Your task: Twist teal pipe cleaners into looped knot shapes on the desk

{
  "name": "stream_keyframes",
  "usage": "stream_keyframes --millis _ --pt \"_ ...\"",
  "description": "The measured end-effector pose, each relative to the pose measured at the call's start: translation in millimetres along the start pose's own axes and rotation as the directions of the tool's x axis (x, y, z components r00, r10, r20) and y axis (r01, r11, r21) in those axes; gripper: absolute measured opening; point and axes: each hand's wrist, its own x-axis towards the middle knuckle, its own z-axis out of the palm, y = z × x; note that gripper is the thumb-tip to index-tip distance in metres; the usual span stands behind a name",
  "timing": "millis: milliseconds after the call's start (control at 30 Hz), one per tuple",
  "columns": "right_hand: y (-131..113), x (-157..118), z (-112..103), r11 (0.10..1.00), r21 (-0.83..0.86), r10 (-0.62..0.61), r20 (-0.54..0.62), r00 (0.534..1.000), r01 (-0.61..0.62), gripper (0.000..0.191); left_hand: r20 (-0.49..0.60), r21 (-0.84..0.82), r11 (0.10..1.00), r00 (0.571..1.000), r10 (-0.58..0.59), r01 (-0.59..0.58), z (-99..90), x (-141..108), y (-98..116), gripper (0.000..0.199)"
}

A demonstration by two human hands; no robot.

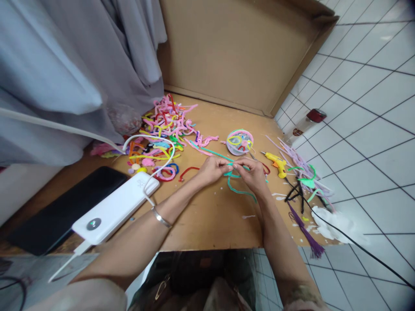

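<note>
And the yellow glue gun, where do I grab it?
Probably by the handle, from the person's side of the table: on this glue gun, the handle points that way, while the nozzle points left and away, so fingers can stay clear of it.

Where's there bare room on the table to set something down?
Bare tabletop lies between the forearms, nearer the edge than the teal stem, with small white marks; another patch separates the round tub from the cardboard panel. It's crowded back left, with the fuzzy-stem pile, and right, around the yellow glue gun.
</note>
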Motion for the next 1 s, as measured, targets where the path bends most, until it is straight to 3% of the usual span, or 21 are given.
stream_keyframes --millis 200,433,667,1000 --pt "-0.4 -0.3 1.4 1.000 -0.009 -0.011 -0.012 1.000 0.011 0.022 -0.047 0.022 1.000 0.999 -0.004 0.005 2.3 -1.1 4.1 0.038" --pt "-2.2 -0.5 3.2 1.000 0.001 -0.022 -0.007 1.000 0.022 0.023 -0.026 -0.001 0.999 0.999 -0.042 0.042 1.1 -1.3 5.0 0.038" --pt "2.4 -0.4 7.8 0.995 0.068 0.069 -0.025 0.997 -0.067 0.017 -0.035 0.081 0.997 0.999 0.020 -0.017 0.6 -2.5 10.3 0.040" --pt "-2.1 0.7 10.9 0.996 0.070 0.052 -0.098 0.994 -0.046 0.017 -0.096 0.087 0.994 0.994 -0.057 0.066 5.3 0.2 4.3 0.033"
